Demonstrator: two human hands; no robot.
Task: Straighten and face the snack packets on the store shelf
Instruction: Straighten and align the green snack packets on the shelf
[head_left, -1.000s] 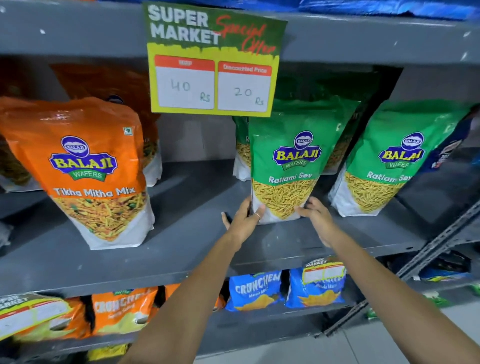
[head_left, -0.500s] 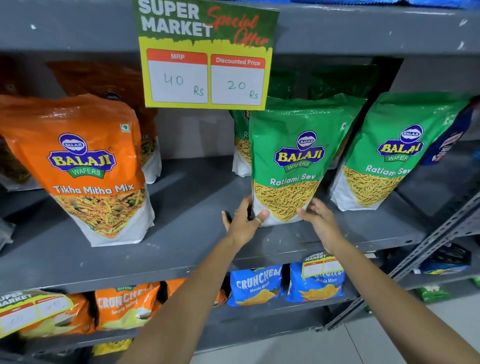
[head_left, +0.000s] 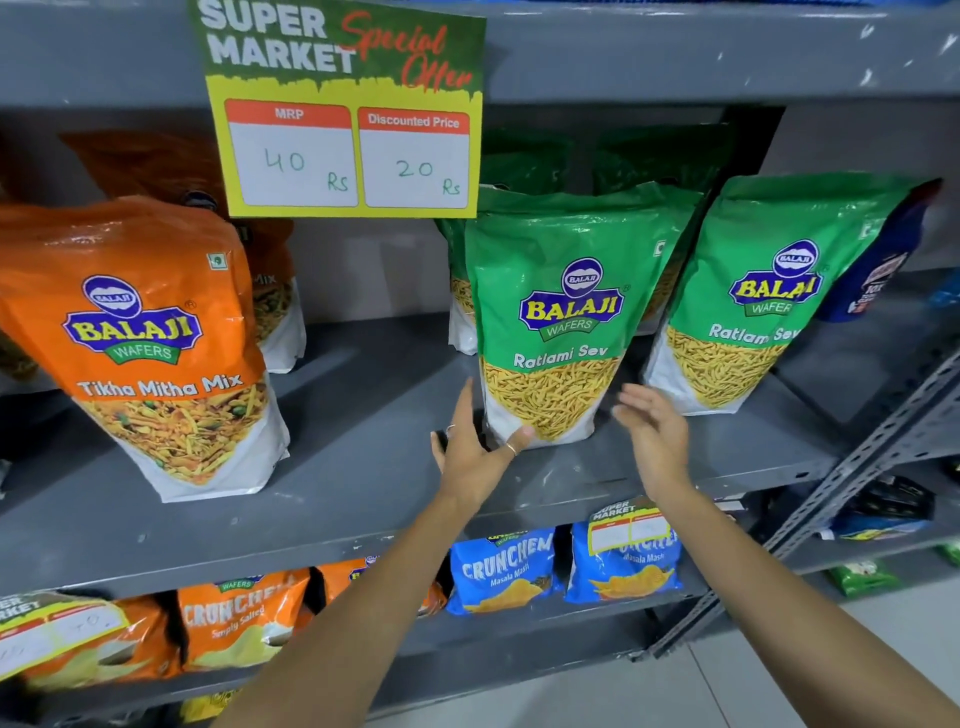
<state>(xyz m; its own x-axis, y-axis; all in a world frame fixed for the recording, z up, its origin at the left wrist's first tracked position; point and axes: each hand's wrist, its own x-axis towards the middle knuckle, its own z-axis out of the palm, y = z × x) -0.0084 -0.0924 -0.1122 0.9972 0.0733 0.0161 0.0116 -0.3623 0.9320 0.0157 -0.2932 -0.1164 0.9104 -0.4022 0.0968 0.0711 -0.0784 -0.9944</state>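
Observation:
A green Balaji Ratlami Sev packet (head_left: 566, 322) stands upright on the grey shelf (head_left: 363, 467), label facing me. My left hand (head_left: 478, 447) is spread at its lower left corner, thumb lying across the packet's front bottom edge. Just off its lower right side, my right hand (head_left: 654, 431) has its fingers apart and does not touch it. A second green Ratlami Sev packet (head_left: 769, 301) leans to the right of it. More green packets stand behind. An orange Tikha Mitha Mix packet (head_left: 150, 353) leans at the left.
A yellow-green price sign (head_left: 343, 114) hangs from the shelf above. A dark blue packet (head_left: 878, 270) sits at the far right. A slanted metal brace (head_left: 883, 431) crosses the right side. Blue Crunchem packets (head_left: 504, 571) and orange ones (head_left: 239, 618) fill the lower shelf.
Both hands held the green packet's bottom corners. Now the right hand has come off and opened, and the left hand's fingers have spread. The packet stands straighter.

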